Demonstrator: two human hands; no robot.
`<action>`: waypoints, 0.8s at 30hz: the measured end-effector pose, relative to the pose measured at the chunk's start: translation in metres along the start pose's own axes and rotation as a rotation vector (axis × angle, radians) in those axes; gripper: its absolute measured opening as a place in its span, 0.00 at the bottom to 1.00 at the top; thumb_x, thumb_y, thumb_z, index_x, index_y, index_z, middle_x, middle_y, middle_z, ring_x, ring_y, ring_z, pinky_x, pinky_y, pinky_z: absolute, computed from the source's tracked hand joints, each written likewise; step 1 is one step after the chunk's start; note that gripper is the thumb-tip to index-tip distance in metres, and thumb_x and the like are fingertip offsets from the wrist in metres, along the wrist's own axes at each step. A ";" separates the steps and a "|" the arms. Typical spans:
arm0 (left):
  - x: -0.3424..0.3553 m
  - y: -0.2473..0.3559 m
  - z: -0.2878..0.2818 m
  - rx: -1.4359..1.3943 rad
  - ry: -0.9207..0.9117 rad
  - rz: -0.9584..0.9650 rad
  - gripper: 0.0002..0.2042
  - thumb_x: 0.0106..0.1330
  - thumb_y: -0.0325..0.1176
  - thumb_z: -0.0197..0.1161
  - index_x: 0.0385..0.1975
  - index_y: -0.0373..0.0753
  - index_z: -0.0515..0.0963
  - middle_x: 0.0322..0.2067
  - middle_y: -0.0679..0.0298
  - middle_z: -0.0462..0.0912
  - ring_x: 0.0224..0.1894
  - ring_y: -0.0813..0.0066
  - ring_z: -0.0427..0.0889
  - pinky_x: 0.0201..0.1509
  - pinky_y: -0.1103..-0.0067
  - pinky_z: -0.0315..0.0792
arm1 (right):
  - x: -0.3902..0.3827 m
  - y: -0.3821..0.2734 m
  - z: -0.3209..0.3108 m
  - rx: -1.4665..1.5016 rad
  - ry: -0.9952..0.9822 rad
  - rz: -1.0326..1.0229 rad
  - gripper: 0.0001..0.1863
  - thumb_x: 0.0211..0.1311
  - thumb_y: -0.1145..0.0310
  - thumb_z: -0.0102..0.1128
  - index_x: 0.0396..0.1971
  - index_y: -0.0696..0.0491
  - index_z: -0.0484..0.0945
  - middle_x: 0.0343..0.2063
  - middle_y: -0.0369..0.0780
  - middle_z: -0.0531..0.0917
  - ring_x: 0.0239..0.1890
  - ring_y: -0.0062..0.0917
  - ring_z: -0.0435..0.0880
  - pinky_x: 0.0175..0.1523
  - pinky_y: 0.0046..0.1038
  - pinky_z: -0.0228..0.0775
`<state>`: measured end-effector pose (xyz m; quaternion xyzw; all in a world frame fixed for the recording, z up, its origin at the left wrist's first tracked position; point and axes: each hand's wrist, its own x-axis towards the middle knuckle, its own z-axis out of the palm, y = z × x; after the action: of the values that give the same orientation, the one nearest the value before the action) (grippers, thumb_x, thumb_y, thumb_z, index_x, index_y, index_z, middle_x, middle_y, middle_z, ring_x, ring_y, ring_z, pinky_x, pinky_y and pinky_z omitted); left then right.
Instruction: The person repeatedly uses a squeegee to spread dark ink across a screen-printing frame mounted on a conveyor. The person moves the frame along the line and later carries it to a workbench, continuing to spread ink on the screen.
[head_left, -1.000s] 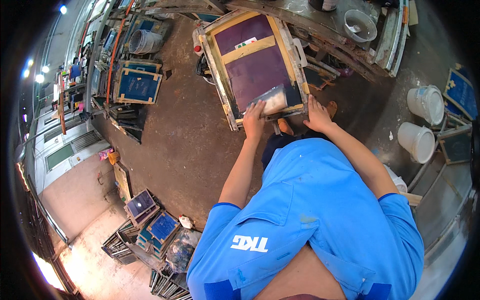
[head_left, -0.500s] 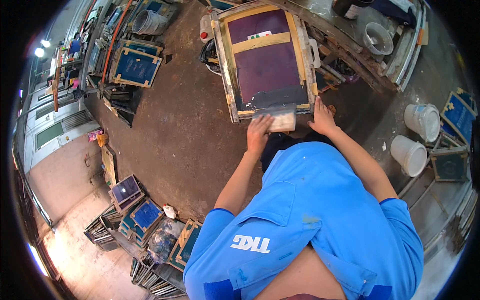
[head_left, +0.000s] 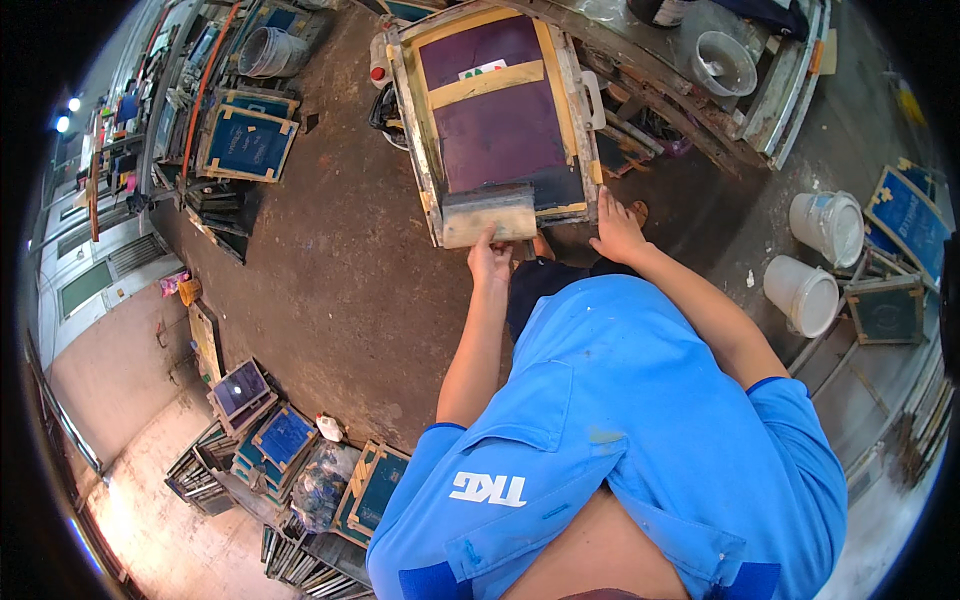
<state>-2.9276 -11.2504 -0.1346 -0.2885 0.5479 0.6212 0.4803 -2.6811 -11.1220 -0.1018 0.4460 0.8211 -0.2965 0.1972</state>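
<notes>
Frames first: 1 blue-meshed wooden screen frame (head_left: 247, 140) at 10 o'clock. Left hand (head_left: 489, 258) grips 1 flat wooden squeegee (head_left: 489, 214) on 1 purple-meshed wooden printing frame (head_left: 500, 110) at 12. Right hand (head_left: 617, 229) rests open on its corner. 2 white plastic buckets (head_left: 826, 226) at 3.

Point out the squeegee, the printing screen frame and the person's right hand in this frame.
squeegee (head_left: 489, 214): head view, middle of its wooden handle block.
printing screen frame (head_left: 413, 120): head view, left wooden rail.
right hand (head_left: 616, 228): head view, back of the hand at the frame's near corner.

Stained concrete floor (head_left: 330, 290), ceiling lamps (head_left: 66, 114)
</notes>
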 end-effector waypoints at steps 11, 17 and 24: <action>-0.034 -0.043 -0.015 0.048 0.176 -0.071 0.20 0.64 0.28 0.70 0.55 0.38 0.74 0.47 0.58 0.81 0.49 0.62 0.81 0.53 0.63 0.76 | 0.003 0.005 0.002 -0.036 -0.018 -0.030 0.61 0.59 0.56 0.71 0.74 0.68 0.34 0.75 0.56 0.51 0.74 0.48 0.58 0.73 0.48 0.57; -0.058 -0.016 -0.013 0.019 0.109 0.045 0.18 0.64 0.27 0.69 0.53 0.37 0.75 0.49 0.59 0.81 0.51 0.64 0.81 0.53 0.66 0.76 | 0.007 0.007 0.007 0.015 -0.024 -0.019 0.61 0.59 0.56 0.71 0.74 0.68 0.34 0.75 0.57 0.51 0.74 0.48 0.58 0.73 0.50 0.56; -0.004 0.107 0.070 0.695 -0.049 0.979 0.13 0.65 0.29 0.64 0.46 0.29 0.80 0.40 0.60 0.84 0.42 0.66 0.83 0.48 0.73 0.76 | 0.005 0.009 0.012 0.002 0.032 -0.038 0.62 0.58 0.56 0.71 0.74 0.68 0.34 0.74 0.57 0.54 0.72 0.47 0.61 0.72 0.51 0.57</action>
<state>-3.0120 -11.1776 -0.0717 0.1857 0.7770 0.5610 0.2170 -2.6758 -11.1234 -0.1168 0.4351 0.8323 -0.2937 0.1781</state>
